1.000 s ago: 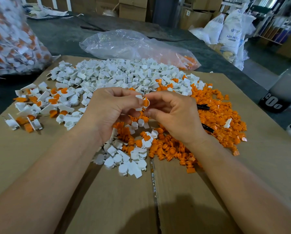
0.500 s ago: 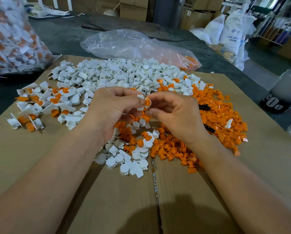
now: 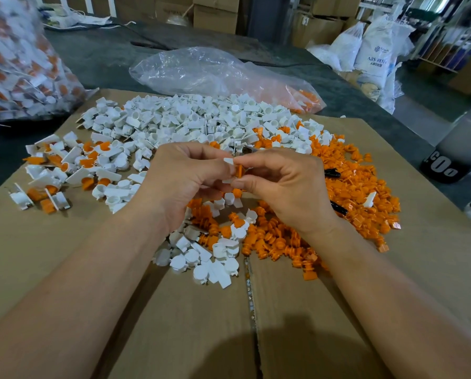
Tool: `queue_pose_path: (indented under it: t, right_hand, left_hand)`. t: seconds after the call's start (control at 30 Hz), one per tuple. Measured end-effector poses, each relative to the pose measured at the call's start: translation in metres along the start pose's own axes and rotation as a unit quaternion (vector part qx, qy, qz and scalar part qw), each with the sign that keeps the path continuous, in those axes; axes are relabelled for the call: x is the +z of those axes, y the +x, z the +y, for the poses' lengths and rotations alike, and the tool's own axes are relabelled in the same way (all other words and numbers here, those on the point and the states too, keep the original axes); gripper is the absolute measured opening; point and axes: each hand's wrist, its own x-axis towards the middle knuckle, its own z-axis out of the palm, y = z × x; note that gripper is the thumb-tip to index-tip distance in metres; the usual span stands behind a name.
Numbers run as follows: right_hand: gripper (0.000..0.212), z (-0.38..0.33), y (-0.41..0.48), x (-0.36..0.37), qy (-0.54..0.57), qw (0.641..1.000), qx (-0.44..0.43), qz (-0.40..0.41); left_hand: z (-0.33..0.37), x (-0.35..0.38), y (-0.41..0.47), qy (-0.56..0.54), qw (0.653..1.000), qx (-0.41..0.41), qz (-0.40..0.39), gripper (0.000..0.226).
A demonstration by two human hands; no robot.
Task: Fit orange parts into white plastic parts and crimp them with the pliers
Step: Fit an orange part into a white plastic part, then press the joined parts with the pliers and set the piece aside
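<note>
— Above the middle of the flat brown cardboard sheet (image 3: 174, 324), what do the hands hold?
— The left hand (image 3: 185, 181) pinches a small smooth white plastic part (image 3: 228, 161). The right hand (image 3: 286, 184) pinches a small orange plastic part (image 3: 239, 170) against it.
— The black-handled pliers (image 3: 332, 174)?
— Half buried in the heap of ribbed orange pieces (image 3: 365, 184), toward the right edge.

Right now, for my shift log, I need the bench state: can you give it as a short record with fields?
Left hand: pinches white part
Right hand: pinches orange part against it
White pile: far middle of cardboard
Orange pile: right side
Fitted pieces: left group
Pliers: black handle tips show beyond right hand
</note>
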Motion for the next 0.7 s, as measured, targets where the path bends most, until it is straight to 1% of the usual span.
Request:
queue_pose_path:
  t: [0.2, 0.3, 0.43, 0.53, 0.7]
  right_hand:
    - [0.029, 0.0012, 0.0001, -0.002, 0.007, 1.0, 0.002, -0.013]
    - [0.029, 0.0012, -0.0001, -0.0022, -0.012, 1.0, -0.007, -0.022]
    - [0.029, -0.0003, 0.0004, -0.0033, -0.019, 0.999, -0.027, -0.027]
    - [0.029, -0.0008, 0.0001, -0.0037, -0.025, 0.999, -0.024, -0.035]
    - [0.03, -0.0035, -0.0003, -0.0026, -0.02, 0.999, -0.019, -0.036]
  left_hand:
    - [-0.0009, -0.0012, 0.0, -0.011, 1.0, -0.007, -0.015, 0.013]
    - [-0.0023, -0.0012, 0.0009, -0.001, 1.0, -0.008, -0.018, 0.016]
    - [-0.0022, -0.0026, 0.0024, -0.015, 0.999, -0.013, -0.026, 0.023]
    - [-0.0021, -0.0025, 0.0021, -0.007, 0.999, -0.008, -0.03, 0.023]
    - [-0.0028, -0.0019, 0.002, -0.001, 1.0, 0.0, -0.016, 0.019]
